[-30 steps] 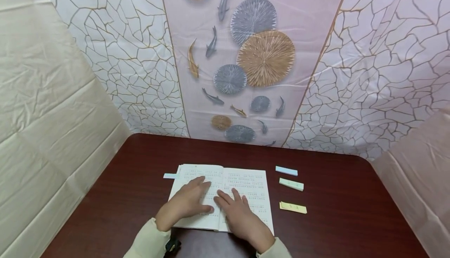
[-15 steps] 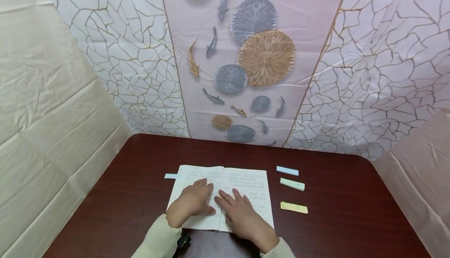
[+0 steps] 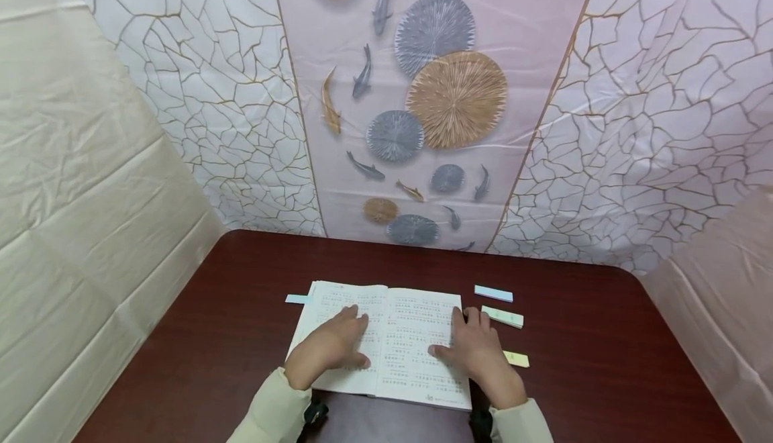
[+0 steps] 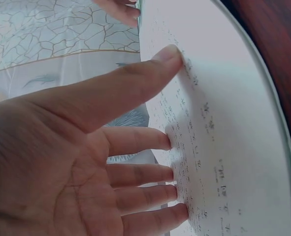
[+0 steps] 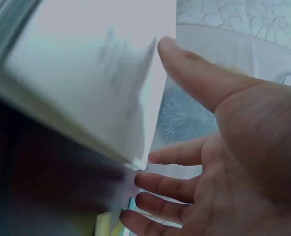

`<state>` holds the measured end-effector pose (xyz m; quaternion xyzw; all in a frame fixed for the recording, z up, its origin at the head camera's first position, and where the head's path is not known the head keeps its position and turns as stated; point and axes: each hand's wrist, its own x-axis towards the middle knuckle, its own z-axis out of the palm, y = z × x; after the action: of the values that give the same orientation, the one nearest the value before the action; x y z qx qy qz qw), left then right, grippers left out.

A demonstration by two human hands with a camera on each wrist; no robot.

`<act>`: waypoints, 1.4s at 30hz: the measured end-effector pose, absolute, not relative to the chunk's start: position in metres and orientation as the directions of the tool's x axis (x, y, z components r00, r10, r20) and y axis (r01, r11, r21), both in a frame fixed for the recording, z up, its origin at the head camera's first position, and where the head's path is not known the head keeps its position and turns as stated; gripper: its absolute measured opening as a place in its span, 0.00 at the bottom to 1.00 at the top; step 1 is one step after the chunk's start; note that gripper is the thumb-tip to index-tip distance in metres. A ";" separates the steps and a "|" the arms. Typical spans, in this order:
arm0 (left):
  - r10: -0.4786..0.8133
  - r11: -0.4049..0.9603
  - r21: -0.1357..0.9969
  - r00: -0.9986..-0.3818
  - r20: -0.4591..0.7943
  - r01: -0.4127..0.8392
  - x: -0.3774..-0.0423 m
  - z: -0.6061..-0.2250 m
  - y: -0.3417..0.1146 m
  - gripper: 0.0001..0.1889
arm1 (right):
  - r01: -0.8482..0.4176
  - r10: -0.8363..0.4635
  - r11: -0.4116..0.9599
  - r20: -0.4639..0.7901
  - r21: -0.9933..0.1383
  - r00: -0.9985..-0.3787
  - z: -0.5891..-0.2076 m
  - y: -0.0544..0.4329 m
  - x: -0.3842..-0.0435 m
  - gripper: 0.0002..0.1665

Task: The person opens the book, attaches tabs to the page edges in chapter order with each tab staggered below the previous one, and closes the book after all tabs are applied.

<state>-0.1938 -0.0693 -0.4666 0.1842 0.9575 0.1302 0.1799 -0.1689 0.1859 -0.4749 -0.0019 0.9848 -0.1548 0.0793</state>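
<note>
The head view alone gives the whole layout: a printed book [image 3: 407,346] lies spread flat on the dark red tabletop [image 3: 580,342], with a pale blue sticky tab [image 3: 297,299] jutting past its left edge. Beyond its right edge lie a blue strip pad [image 3: 493,293], a green strip pad [image 3: 502,317] and a yellow strip pad [image 3: 517,359]. The left wrist view adds what the head view hides, the palm of the left hand [image 3: 335,342] and its thumb and fingertips at the printed page. The right hand [image 3: 477,349] covers part of the yellow pad in the head view. Its own wrist view is blurred, the print there unreadable, so I cannot say for sure whether its thumb touches the page.

The left hand rests on the left page, fingers extended and grasping nothing, thumb spread toward the book's middle. The right hand is at the right page's outer edge, fingers loosely extended and spread from the thumb, nothing clenched. Both pale sleeves [image 3: 272,406] are cut off by the lower frame.
</note>
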 end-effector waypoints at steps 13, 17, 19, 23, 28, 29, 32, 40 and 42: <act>0.410 0.887 0.352 -0.861 -0.301 0.299 -0.192 -0.471 -0.071 0.45 | 0.054 -0.011 0.959 -0.226 -0.279 -0.974 -0.483 0.186 -0.169 0.55; 0.404 0.892 0.338 -0.864 -0.301 0.300 -0.190 -0.470 -0.072 0.45 | 0.054 -0.006 0.965 -0.226 -0.257 -0.974 -0.485 0.182 -0.169 0.54; 0.405 0.892 0.337 -0.864 -0.299 0.301 -0.190 -0.470 -0.072 0.45 | 0.056 0.000 0.966 -0.215 -0.254 -0.977 -0.484 0.181 -0.168 0.52; 0.414 0.887 0.344 -0.862 -0.293 0.309 -0.191 -0.471 -0.072 0.45 | 0.052 0.012 0.970 -0.166 -0.238 -0.986 -0.476 0.179 -0.165 0.44; 0.420 0.885 0.339 -0.863 -0.280 0.320 -0.192 -0.471 -0.071 0.45 | 0.096 0.058 0.956 -0.142 -0.276 -0.988 -0.471 0.176 -0.165 0.40; 0.419 0.885 0.337 -0.864 -0.279 0.321 -0.193 -0.470 -0.071 0.45 | 0.106 0.068 0.954 -0.140 -0.282 -0.988 -0.471 0.176 -0.165 0.43; 0.418 0.886 0.336 -0.864 -0.280 0.319 -0.193 -0.469 -0.071 0.45 | 0.117 0.087 0.960 -0.124 -0.256 -0.988 -0.473 0.176 -0.165 0.53; 0.410 0.889 0.336 -0.867 -0.282 0.311 -0.193 -0.468 -0.072 0.45 | 0.091 0.066 0.980 -0.146 -0.176 -0.987 -0.478 0.175 -0.167 0.50; 0.411 0.887 0.341 -0.868 -0.280 0.310 -0.193 -0.468 -0.072 0.45 | 0.082 0.060 0.982 -0.130 -0.172 -0.990 -0.478 0.174 -0.166 0.49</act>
<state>-0.1930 -0.0722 -0.4677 0.1887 0.9556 0.1439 0.1747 -0.1663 0.1737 -0.4779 0.0357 0.9935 -0.0886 0.0623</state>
